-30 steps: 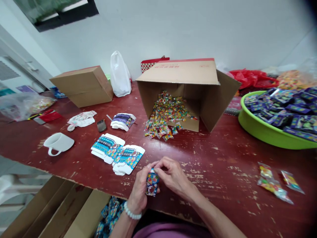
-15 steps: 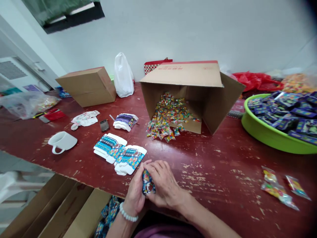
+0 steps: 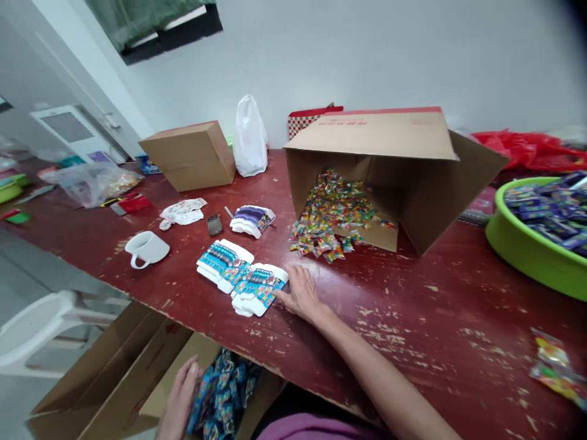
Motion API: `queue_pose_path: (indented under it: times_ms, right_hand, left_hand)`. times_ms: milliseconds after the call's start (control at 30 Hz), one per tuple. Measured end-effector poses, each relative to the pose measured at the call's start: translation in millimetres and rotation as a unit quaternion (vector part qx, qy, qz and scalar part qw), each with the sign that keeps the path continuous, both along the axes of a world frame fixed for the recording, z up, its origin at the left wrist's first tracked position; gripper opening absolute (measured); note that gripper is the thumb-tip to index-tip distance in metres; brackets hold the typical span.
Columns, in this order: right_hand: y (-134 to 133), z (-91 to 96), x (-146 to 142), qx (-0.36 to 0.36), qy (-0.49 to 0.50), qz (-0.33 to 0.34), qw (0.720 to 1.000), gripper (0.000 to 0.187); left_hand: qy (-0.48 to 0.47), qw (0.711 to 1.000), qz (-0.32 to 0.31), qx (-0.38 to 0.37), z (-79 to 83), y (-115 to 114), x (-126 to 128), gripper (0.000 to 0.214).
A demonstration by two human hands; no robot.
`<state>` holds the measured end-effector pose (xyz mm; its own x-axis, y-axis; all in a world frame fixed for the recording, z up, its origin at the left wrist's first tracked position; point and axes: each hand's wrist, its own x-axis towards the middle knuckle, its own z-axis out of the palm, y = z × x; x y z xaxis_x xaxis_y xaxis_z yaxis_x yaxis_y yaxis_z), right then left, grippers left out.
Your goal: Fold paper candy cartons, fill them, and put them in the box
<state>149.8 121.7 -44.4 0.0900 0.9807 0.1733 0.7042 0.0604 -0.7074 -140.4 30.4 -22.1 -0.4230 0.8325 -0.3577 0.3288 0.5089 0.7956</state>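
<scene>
My left hand [image 3: 180, 391] is low at the left, over an open cardboard box below the table edge. Its fingers lie along a small blue printed candy box [image 3: 198, 394]; the thumb is hidden. Beneath and beside it is a heap of similar blue boxes [image 3: 225, 388]. On the table, my right hand [image 3: 300, 292] has its fingers apart, with the thumb at the right edge of a stack of flat blue-and-white cartons [image 3: 260, 287]. Another such stack [image 3: 222, 263] adjoins it on the left.
Wrapped candies [image 3: 328, 214] spill from a cardboard box [image 3: 371, 137] lying on its side. A white mug [image 3: 149, 247], purple flat cartons [image 3: 251, 220] and a cloth [image 3: 183, 212] lie left. A green basin [image 3: 527, 263] stands right, and a white stool [image 3: 41, 330] beyond the table edge.
Both hands were together around a small blue candy box at the table edge. The left has moved down and left over the floor box; the right has moved forward to the flat cartons.
</scene>
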Motion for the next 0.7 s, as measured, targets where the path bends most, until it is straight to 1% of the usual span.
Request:
queue_pose_path:
  times_ms: [67,167,267,333,400,433,500,567,600,633,667,700]
  right_hand:
    - [10.3,-4.8,-3.6,-0.006,0.002,-0.019,1.000,0.066]
    - [12.7,-9.4,-12.0,-0.014,0.020,-0.051,0.998,0.058]
    - [11.2,-13.0,-16.0,-0.017,0.066,-0.086,0.994,0.050]
    - [12.5,-14.6,-14.3,-0.019,0.112,-0.097,0.989,0.038]
    - [15.1,-14.1,-8.5,-0.029,0.171,-0.085,0.981,0.025]
    - [15.6,-12.5,-4.4,-0.038,0.205,-0.070,0.976,0.022]
    - [12.7,-5.4,5.4,-0.056,0.273,-0.026,0.960,0.024]
    - [2.4,6.9,15.2,-0.071,0.329,0.026,0.941,0.028]
    - [-5.3,14.6,19.4,-0.075,0.350,0.050,0.933,0.030]
    - [-14.3,22.6,22.7,-0.080,0.370,0.075,0.922,0.032]
    - [-23.9,30.5,25.3,-0.087,0.392,0.100,0.910,0.034]
    - [-33.3,37.9,27.1,-0.098,0.423,0.127,0.892,0.034]
  left_hand:
    - [-0.002,1.000,0.008,-0.018,-4.2,0.0,-14.1,0.069]
    - [-0.029,0.999,-0.036,-0.012,-3.1,3.8,-16.1,0.071]
    - [-0.038,0.995,-0.081,0.046,2.9,10.9,0.5,0.067]
    - [-0.039,0.989,-0.100,0.098,8.4,17.4,17.9,0.061]
    - [-0.045,0.982,-0.116,0.138,15.8,25.4,36.2,0.056]
    - [-0.051,0.979,-0.123,0.152,20.5,29.8,44.6,0.055]
    - [-0.063,0.974,-0.129,0.176,31.4,38.1,59.0,0.055]
    - [-0.116,0.968,-0.159,0.157,42.5,43.6,71.2,0.054]
    - [-0.168,0.960,-0.188,0.125,47.1,44.4,77.3,0.052]
    - [-0.237,0.942,-0.226,0.078,50.3,43.7,84.0,0.051]
    - [-0.316,0.910,-0.268,0.022,52.0,41.6,91.4,0.051]
    - [-0.395,0.864,-0.310,-0.032,52.0,38.2,99.5,0.052]
